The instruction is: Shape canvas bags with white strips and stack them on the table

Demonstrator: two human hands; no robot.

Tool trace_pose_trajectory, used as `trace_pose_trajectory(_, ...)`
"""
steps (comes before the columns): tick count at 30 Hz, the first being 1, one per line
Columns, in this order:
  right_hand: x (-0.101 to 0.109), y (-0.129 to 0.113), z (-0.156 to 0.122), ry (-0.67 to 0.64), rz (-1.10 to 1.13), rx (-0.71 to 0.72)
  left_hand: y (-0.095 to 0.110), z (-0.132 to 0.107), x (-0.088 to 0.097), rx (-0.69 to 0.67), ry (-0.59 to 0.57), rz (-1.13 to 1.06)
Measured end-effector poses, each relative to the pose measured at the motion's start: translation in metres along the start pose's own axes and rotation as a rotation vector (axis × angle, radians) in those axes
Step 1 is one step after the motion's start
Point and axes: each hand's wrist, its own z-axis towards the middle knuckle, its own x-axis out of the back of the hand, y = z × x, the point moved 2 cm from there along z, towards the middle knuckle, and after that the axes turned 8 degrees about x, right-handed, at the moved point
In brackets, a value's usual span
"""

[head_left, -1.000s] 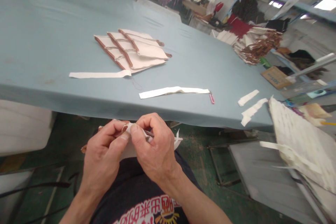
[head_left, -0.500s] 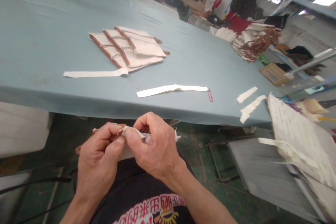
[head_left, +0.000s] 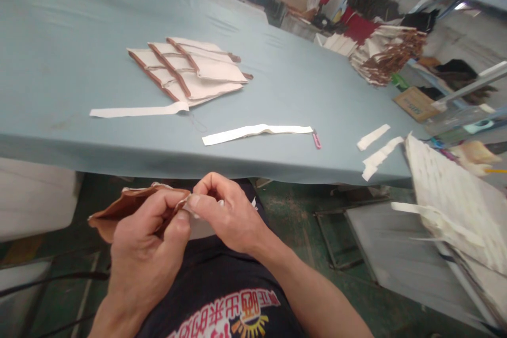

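Over my lap, just in front of the table edge, both hands pinch a brown-and-white fabric piece (head_left: 130, 202). My left hand (head_left: 152, 240) is closed around its brown side, thumb and forefinger at the edge. Right beside it, my right hand (head_left: 225, 211) pinches the same edge where white cloth shows. The fingertips almost meet, and much of the cloth lies hidden behind them. On the table ahead lie several overlapping cream fabric pieces (head_left: 214, 68) with brown edging. Nearer are one white strip (head_left: 138, 111) and another white strip (head_left: 253, 132) with a pink pin-like clip (head_left: 316, 140) at its end.
A blue-grey cloth covers the table (head_left: 59, 74). Short white scraps (head_left: 380, 156) lie near its right end. To the right stands a board with white material (head_left: 447, 206). A pile of cream-and-brown pieces (head_left: 390, 55) and a cardboard box (head_left: 415, 104) sit at far right.
More of the brown side of the fabric piece now shows to the left of my left hand. My right hand has shifted slightly left, still pinching the edge. The view has moved a little.
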Motion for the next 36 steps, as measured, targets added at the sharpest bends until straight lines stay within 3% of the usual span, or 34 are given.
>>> trace_pose_trajectory(7,0.007,0.011,0.008,-0.242,0.100,0.031,0.010,0.006,0.004,0.019,-0.058,-0.008)
trace_pose_trajectory(13,0.012,0.013,0.005,-0.270,0.087,0.347,0.002,0.011,0.004,0.180,-0.283,-0.114)
trace_pose_trajectory(16,0.020,0.014,0.006,-0.276,-0.016,0.437,0.004,0.015,0.004,0.217,-0.370,-0.136)
trace_pose_trajectory(18,0.030,0.016,0.008,-0.250,-0.115,0.448,0.007,0.018,0.003,0.215,-0.419,-0.129)
trace_pose_trajectory(22,0.052,0.011,0.010,-0.010,-0.240,0.450,0.018,0.027,0.005,0.124,-0.489,-0.102)
trace_pose_trajectory(24,0.058,0.000,0.008,0.014,-0.232,0.521,0.025,0.031,0.006,0.065,-0.519,-0.083)
trace_pose_trajectory(29,0.051,-0.028,0.009,-0.284,-0.365,0.733,0.038,0.037,0.012,-0.082,-0.542,-0.020)
trace_pose_trajectory(32,0.051,-0.033,0.016,-0.383,-0.499,0.800,0.032,0.037,0.018,-0.078,-0.538,0.029)
trace_pose_trajectory(36,0.053,-0.035,0.022,-0.461,-0.630,0.665,0.018,0.032,0.021,0.023,-0.561,0.087)
